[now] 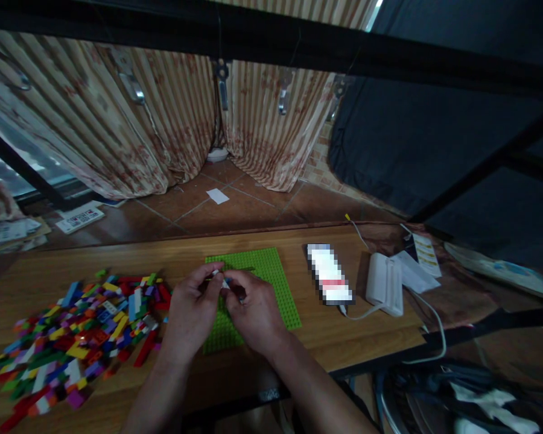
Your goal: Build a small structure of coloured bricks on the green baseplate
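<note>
White toy brick (225,284) is being pinched by the left hand (192,307) and right hand (256,307) above the green baseplate (266,261), towards its far left corner; they are apparently joining or parting pieces, the next move probably calling for steady, aligned pressure.

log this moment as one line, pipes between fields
left hand: pinching small white piece, partly hidden | right hand: gripping same piece | beneath: green baseplate | left side: brick pile | right side: phone
</note>
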Available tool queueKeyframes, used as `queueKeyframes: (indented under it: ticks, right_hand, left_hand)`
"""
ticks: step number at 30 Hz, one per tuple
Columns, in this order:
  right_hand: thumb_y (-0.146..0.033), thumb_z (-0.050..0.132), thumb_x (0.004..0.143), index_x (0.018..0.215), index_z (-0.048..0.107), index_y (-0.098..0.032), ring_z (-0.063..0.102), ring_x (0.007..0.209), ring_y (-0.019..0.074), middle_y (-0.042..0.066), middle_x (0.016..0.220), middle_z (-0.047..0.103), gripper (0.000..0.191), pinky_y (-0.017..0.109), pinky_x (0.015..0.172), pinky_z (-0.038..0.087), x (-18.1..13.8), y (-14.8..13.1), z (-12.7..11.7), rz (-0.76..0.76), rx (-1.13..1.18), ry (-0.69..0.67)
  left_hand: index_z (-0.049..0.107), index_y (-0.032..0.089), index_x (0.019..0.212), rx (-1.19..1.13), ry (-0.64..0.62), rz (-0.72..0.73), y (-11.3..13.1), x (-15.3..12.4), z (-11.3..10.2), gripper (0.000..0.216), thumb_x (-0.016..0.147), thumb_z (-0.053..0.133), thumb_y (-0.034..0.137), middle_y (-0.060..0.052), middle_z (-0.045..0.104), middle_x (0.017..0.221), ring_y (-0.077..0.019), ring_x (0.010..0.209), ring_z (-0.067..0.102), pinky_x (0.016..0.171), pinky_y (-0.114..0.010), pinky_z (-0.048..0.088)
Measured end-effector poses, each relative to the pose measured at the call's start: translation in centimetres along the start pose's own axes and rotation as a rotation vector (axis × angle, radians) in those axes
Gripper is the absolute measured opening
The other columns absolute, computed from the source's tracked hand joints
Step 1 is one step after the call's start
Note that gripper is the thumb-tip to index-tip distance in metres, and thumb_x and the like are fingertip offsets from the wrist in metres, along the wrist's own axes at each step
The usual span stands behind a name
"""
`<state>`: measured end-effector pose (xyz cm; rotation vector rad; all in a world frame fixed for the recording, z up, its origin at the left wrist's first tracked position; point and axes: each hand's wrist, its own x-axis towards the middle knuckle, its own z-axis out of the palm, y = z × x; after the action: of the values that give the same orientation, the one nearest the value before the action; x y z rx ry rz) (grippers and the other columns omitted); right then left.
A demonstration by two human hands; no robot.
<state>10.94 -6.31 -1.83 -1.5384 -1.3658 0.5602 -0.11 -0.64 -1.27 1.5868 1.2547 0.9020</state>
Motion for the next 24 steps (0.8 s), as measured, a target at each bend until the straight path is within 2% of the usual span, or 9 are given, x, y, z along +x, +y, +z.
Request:
queueKeyframes:
  ticks: [8,15,19,24]
  right_hand:
    - [-0.012,0.058,0.081,0.110,0.067,-0.022,0.066,0.085,0.0162,0.004,0.098,0.072,0.032,0.031,0.082,0.052,-0.1,-0.1,-0.3,-0.005,-0.009,-0.020]
    - [-0.015,0.054,0.084,0.110,0.068,-0.021,0.066,0.082,0.0168,0.005,0.097,0.072,0.030,0.032,0.080,0.053,0.1,0.4,-0.4,-0.013,-0.033,-0.020]
    - [-0.021,0.053,0.086,0.106,0.069,-0.019,0.066,0.081,0.0176,0.007,0.095,0.072,0.026,0.032,0.078,0.053,0.7,1.5,-2.2,0.023,-0.077,0.071]
    - [-0.029,0.054,0.086,0.103,0.071,-0.019,0.069,0.087,0.0207,0.008,0.096,0.075,0.026,0.037,0.083,0.053,1.3,2.8,-4.5,0.136,-0.112,0.198]
  left_hand:
    - [0.070,0.016,0.110,-0.015,-0.008,0.029,-0.7,0.0,0.0,0.036,0.084,0.057,0.037,-0.009,0.073,0.107,-0.0237,0.098,0.067,0.093,-0.037,0.049]
    - [0.068,0.016,0.111,-0.077,-0.015,0.032,-0.9,-0.1,0.2,0.035,0.084,0.058,0.035,-0.009,0.073,0.107,-0.0228,0.096,0.068,0.090,-0.037,0.052]
    - [0.066,0.015,0.114,-0.159,-0.004,0.017,-1.0,-0.2,-0.1,0.036,0.085,0.058,0.036,-0.009,0.073,0.107,-0.0206,0.089,0.070,0.082,-0.034,0.056]
    - [0.067,0.015,0.110,-0.106,0.045,0.013,-1.1,-0.1,-1.2,0.033,0.086,0.057,0.035,-0.009,0.074,0.103,-0.0192,0.083,0.070,0.077,-0.031,0.056]
